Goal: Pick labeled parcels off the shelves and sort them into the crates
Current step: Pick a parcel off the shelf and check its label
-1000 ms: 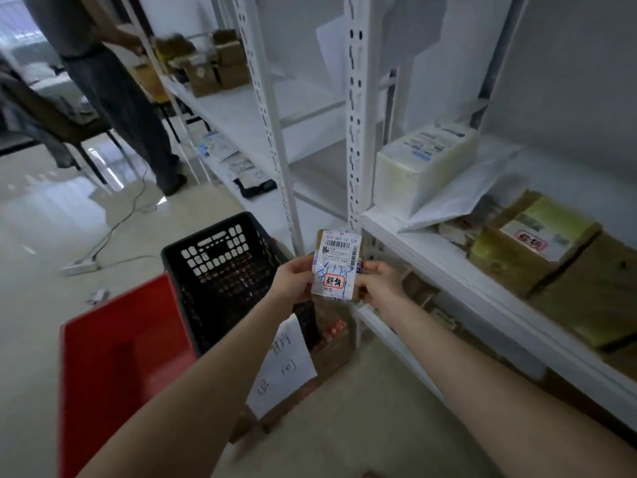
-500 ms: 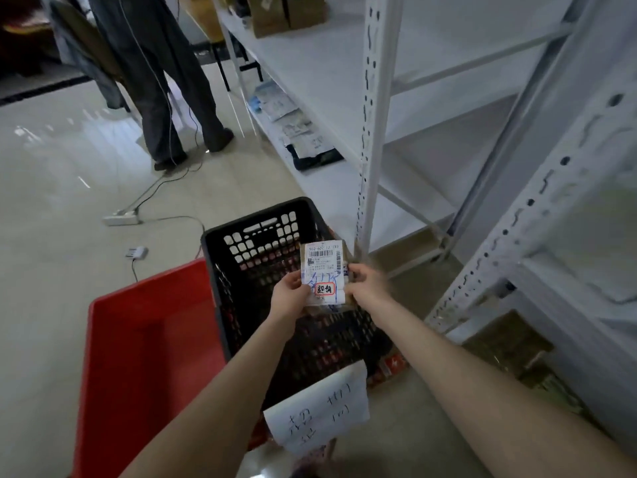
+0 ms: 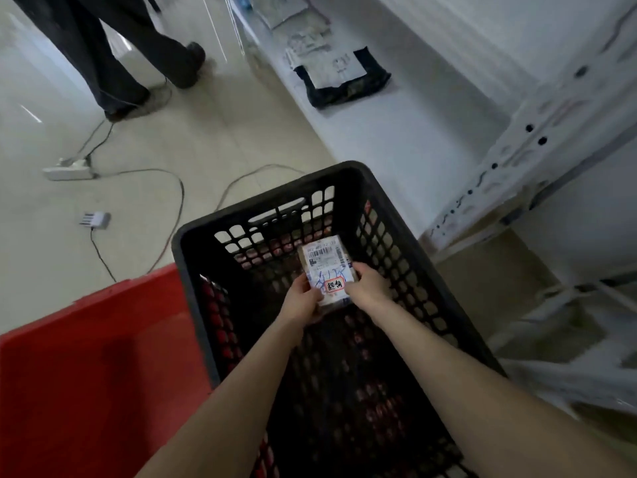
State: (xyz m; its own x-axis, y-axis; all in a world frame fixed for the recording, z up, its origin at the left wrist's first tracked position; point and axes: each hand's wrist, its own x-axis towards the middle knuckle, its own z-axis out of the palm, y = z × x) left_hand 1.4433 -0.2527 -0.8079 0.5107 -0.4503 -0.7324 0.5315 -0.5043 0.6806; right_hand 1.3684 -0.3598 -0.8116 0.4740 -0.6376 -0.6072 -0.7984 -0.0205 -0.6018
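Observation:
A small brown parcel (image 3: 325,267) with a white barcode label, blue handwriting and a red-framed sticker sits low inside the black perforated crate (image 3: 262,215). My left hand (image 3: 301,300) pinches its left edge and my right hand (image 3: 367,288) grips its right edge. Both forearms reach down into the crate. A red crate (image 3: 86,374) stands directly to the left of the black one. The black crate's floor looks dark with nothing else plainly visible in it.
White metal shelving (image 3: 510,160) runs along the right, its low shelf holding a black mailer bag (image 3: 344,79) and flat parcels. A person's legs (image 3: 113,53) stand at the top left. A power strip (image 3: 70,170) and cables lie on the tiled floor.
My view tilted down from the shelves to the crates. Both hands carried the parcel from in front of the shelf post down into the black crate.

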